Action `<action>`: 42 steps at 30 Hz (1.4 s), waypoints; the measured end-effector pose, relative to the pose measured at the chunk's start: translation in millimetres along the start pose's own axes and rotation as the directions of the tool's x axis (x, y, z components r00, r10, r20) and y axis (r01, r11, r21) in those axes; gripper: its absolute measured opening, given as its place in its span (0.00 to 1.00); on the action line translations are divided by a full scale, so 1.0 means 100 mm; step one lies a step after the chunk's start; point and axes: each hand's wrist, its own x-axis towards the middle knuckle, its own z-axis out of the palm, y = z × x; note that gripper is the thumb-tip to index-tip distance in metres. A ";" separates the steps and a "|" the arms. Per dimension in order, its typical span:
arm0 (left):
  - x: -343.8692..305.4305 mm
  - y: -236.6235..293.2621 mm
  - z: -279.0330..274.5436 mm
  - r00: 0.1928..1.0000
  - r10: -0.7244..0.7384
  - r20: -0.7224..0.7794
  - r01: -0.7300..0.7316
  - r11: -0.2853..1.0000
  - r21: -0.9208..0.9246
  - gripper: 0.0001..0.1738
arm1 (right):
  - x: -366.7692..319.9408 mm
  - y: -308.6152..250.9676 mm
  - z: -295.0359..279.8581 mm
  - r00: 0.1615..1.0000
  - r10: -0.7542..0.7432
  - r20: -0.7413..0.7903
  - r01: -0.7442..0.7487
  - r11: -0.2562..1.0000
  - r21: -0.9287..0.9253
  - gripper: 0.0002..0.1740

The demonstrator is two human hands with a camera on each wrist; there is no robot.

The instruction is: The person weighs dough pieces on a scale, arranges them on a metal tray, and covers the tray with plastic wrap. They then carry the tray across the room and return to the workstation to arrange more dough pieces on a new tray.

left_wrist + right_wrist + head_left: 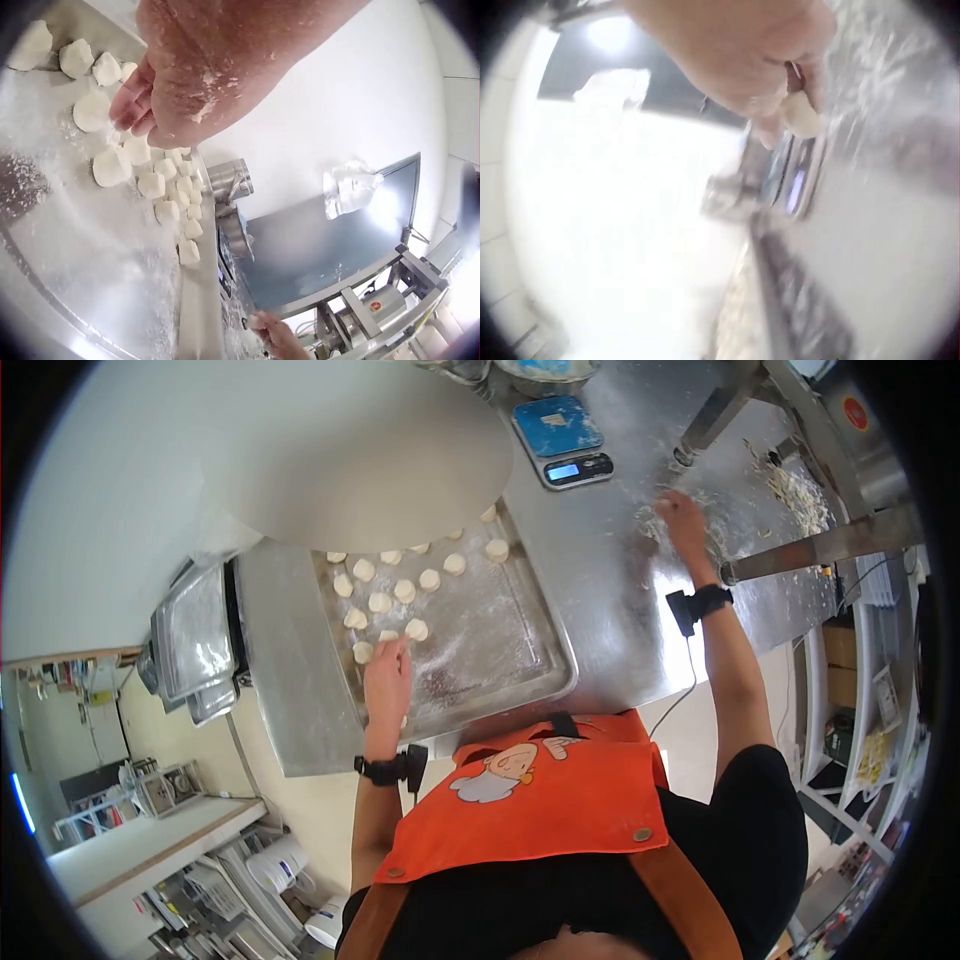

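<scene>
My left hand [388,682] is low over the floured metal tray [560,678], fingers loosely bent and thumb side hidden in the left wrist view. Its fingertips are right by a dough piece [91,111], with flour stuck to the palm. Several more round, pale dough pieces [404,591] lie in loose rows on the tray's left and far part. Out to the right, above the steel table, my right hand [684,525] pinches a small dough piece [801,116] between thumb and fingers.
A digital scale [562,442] with a blue platform and lit display stands beyond the tray. Behind it is a metal bowl [548,380]. Steel legs [820,550] of equipment rise at the right, near scattered floury scraps [800,500]. A large white rounded shape [370,460] hides the tray's far end.
</scene>
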 end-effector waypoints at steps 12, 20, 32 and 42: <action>0.35 -0.14 0.39 0.981 0.109 0.164 -0.133 0.980 0.149 0.17 | -1.42 -2.70 1.87 0.758 -0.500 0.419 0.509 0.855 0.099 0.11; 0.32 -0.13 0.27 0.987 0.160 0.023 -0.162 0.985 0.066 0.18 | -1.14 -2.46 0.78 0.853 -0.398 0.338 0.344 0.916 0.208 0.12; 1.00 -0.13 0.41 0.976 0.215 -0.012 -0.214 0.975 0.060 0.24 | -0.88 -1.41 0.15 0.958 0.026 0.286 -0.143 0.906 0.398 0.13; 0.40 0.68 0.09 0.987 0.160 -0.010 -0.159 0.969 -0.190 0.14 | 0.08 -0.54 0.61 0.984 -0.014 -0.176 0.018 1.000 0.018 0.12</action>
